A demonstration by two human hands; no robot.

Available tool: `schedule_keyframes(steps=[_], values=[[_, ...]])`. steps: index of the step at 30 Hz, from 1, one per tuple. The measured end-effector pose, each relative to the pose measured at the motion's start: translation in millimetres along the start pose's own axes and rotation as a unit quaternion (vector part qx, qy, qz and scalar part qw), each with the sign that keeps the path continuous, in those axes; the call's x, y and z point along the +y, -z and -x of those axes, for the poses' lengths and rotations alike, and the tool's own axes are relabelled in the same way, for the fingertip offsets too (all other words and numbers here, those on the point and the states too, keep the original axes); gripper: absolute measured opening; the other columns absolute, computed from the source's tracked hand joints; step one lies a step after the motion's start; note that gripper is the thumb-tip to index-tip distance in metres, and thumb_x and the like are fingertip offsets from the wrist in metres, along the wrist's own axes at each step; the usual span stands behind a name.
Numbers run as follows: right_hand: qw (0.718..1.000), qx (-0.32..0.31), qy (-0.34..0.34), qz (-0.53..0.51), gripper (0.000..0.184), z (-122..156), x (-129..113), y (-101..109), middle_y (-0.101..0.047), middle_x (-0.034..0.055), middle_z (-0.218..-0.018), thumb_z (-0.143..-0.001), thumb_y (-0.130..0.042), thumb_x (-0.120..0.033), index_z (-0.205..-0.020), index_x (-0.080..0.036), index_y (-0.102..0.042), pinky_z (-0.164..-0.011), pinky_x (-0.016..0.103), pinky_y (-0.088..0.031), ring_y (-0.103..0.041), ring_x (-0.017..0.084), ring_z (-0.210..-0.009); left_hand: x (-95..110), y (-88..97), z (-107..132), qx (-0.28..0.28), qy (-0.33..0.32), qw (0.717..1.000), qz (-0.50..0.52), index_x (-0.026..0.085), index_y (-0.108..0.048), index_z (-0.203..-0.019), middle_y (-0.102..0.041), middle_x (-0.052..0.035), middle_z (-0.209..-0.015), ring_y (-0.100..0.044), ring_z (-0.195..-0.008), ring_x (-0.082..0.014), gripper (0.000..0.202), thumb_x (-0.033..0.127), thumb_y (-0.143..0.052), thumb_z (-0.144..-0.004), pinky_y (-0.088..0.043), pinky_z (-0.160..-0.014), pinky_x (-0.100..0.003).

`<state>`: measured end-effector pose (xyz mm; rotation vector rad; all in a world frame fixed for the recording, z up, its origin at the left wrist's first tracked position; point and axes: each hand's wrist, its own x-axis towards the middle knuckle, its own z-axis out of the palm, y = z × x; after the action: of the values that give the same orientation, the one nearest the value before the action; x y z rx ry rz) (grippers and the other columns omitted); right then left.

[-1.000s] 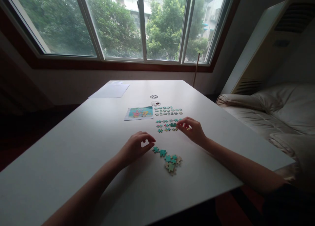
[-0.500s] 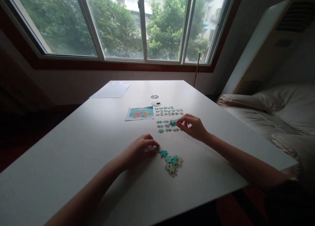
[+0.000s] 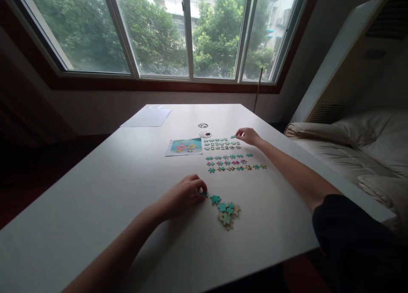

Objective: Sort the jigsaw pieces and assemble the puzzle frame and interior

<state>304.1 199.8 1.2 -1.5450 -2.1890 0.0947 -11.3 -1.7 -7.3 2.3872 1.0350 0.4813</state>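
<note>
My left hand (image 3: pixel 183 195) rests on the white table (image 3: pixel 95 191), fingers curled and pinched on a teal puzzle piece (image 3: pixel 204 194) at the end of a small heap of loose pieces (image 3: pixel 226 211). My right hand (image 3: pixel 248 136) is stretched far out, its fingertips pinching a teal piece (image 3: pixel 233 137) at the right end of the far rows of sorted pieces (image 3: pixel 221 144). Nearer rows of coloured pieces (image 3: pixel 234 162) lie between the two hands. A colourful reference picture (image 3: pixel 185 146) lies left of the far rows.
A white sheet of paper (image 3: pixel 146 117) lies at the table's far left. Two small round objects (image 3: pixel 204 134) sit behind the puzzle rows. A cream sofa (image 3: pixel 360 144) stands right of the table, windows behind, and a thin stick (image 3: pixel 256 89) leans at the wall.
My right hand left the nearer rows and reached out to the right end of the far rows. My left hand slid right onto the teal piece by the heap.
</note>
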Motion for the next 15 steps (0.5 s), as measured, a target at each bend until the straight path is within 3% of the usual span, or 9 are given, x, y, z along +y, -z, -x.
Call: schedule_keyframes(steps=[7,15], values=[[0.998,-0.052,-0.035,-0.008,0.019,-15.8,11.6,-21.0,-0.069,0.0049,-0.080,-0.074,-0.062,-0.027,-0.085,-0.014,-0.071,-0.061,0.021,-0.041,-0.058,0.012,-0.067,-6.4,5.2,3.9,-0.014,-0.009,1.000,0.016,0.023,-0.061,-0.103,-0.053,-0.0049,-0.097,-0.054,-0.082,-0.0164,0.023,0.022,-0.057,-0.080,-0.046,-0.075,-0.028],[0.998,-0.043,-0.044,-0.008,0.017,-15.9,12.4,-23.4,-0.069,0.0042,-0.078,-0.073,-0.063,-0.025,-0.084,-0.015,-0.071,-0.059,0.020,-0.041,-0.059,0.012,-0.068,0.0,14.1,4.2,-0.033,0.012,0.998,0.053,0.020,-0.065,-0.098,-0.054,-0.0053,-0.093,-0.055,-0.079,-0.0158,0.020,0.022,-0.054,-0.081,-0.046,-0.073,-0.027]])
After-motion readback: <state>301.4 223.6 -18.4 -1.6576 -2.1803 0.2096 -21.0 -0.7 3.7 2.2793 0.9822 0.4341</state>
